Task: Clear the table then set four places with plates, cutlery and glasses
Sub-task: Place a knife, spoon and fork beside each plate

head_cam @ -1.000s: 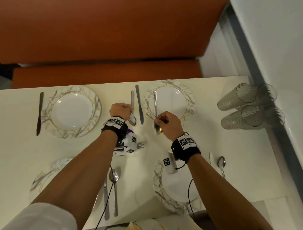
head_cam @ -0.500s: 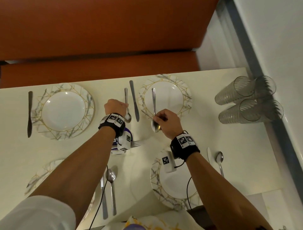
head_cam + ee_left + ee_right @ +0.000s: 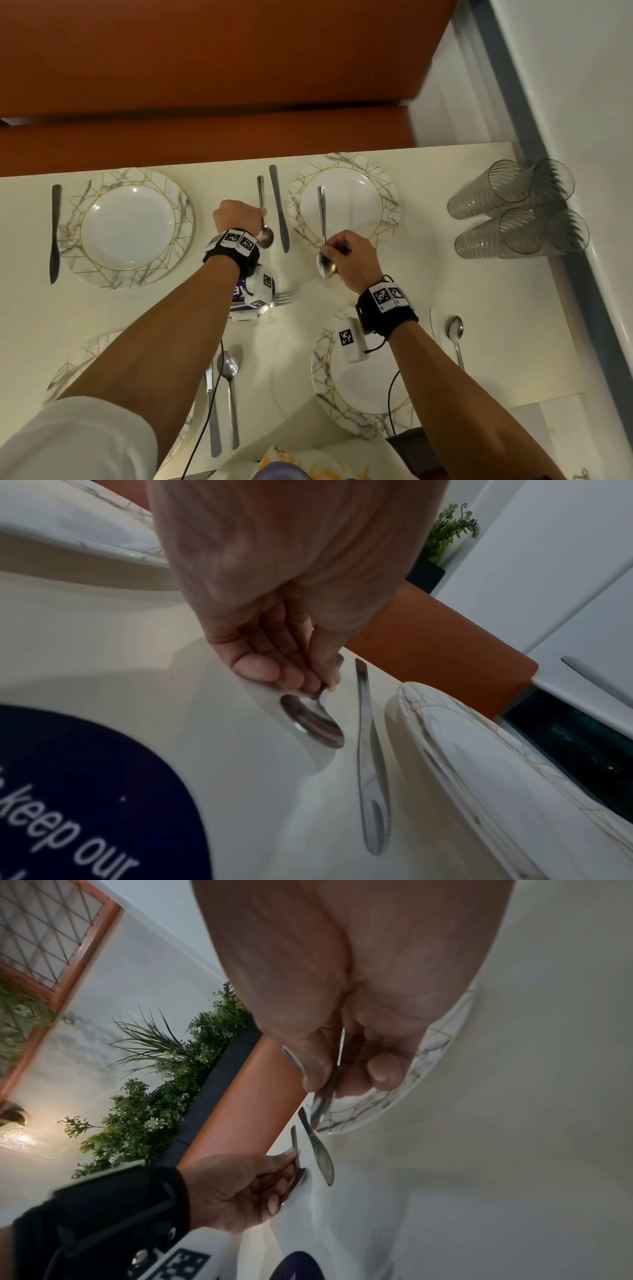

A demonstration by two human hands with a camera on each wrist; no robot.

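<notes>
pinching: left hand (image 3: 236, 216) on spoon (image 3: 263, 219) (beside knife (image 3: 279, 209)) | right hand (image 3: 349, 255) grips second spoon (image 3: 323, 236) over plate rim (image 3: 390, 205)

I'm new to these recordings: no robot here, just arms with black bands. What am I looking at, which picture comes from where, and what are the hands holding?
There is no machine: a person sets a table, with a camera on the head and one strapped to each wrist. The wide picture looks down from the head; the two close ones look along each hand.

On the cream table lie four marbled plates, knives, spoons and four glasses on their sides at the right.

The left hand pinches a spoon lying beside a knife; the left wrist view shows its fingers on the handle. The right hand holds a second spoon over the far right plate.
</notes>
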